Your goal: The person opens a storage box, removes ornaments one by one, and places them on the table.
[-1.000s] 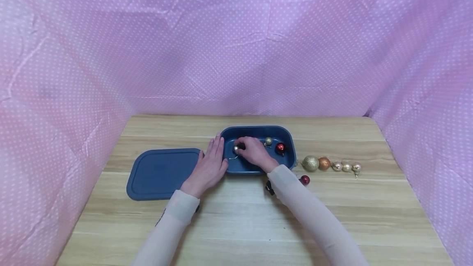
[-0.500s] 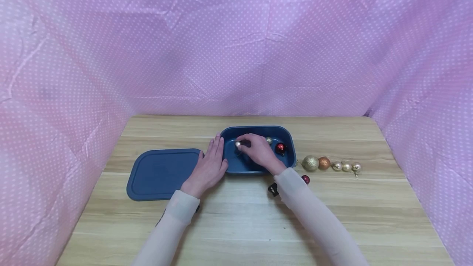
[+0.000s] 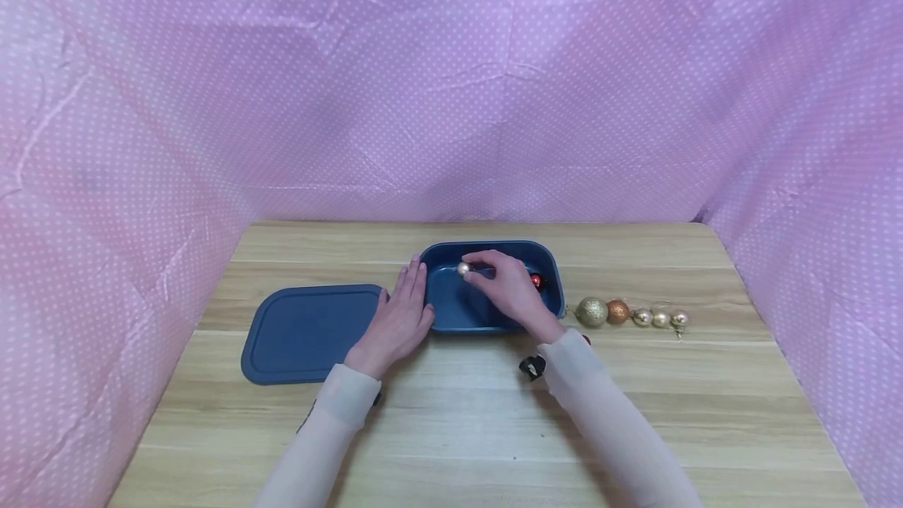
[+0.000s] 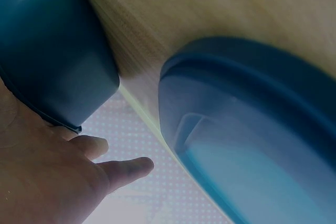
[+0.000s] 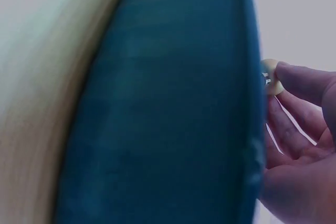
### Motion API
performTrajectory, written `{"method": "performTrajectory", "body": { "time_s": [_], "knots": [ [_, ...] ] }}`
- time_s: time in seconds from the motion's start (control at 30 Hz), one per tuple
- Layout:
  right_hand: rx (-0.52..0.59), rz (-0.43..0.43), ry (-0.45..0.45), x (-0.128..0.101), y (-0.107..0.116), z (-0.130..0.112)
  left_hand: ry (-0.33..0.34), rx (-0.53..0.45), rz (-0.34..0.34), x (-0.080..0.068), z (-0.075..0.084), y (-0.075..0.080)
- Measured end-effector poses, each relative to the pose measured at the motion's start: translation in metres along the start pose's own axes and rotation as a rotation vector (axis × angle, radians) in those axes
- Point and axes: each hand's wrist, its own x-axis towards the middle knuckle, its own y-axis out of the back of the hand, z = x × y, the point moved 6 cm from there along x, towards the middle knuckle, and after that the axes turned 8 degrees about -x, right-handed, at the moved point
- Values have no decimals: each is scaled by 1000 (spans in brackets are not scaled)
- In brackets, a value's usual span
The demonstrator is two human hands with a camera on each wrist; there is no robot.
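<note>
My right hand (image 3: 509, 285) pinches a small pale gold bauble (image 3: 462, 268) between thumb and fingertips, over the open blue box (image 3: 451, 326). In the right wrist view the same bauble (image 5: 271, 77) shows just past the box's wall (image 5: 173, 103). With straight fingers, my left hand (image 3: 400, 320) lies against the box's left side. From the left wrist view, that hand (image 4: 58, 166) touches the box (image 4: 58, 51) near its rim. A red bauble (image 3: 537, 281) sits inside the box at the right, partly covered by my right hand.
The blue lid (image 3: 310, 335) lies flat left of the box. Right of it a row holds a large glittery gold bauble (image 3: 592, 312), an orange one (image 3: 618, 311) and several small gold ones (image 3: 661, 319). Another red bauble (image 3: 586, 339) peeks out by my right sleeve.
My right hand has lifted the small gold bauble off the box floor and drawn it slightly right and away. It now hides the glittery bauble inside. My left hand has stayed put.
</note>
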Motion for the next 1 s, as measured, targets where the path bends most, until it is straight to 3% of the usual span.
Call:
{"method": "performTrajectory", "body": {
  "time_s": [1.0],
  "knots": [
    [198,169,53,-36,61,-13,-12,-7,9,-1,1,1]
  ]
}}
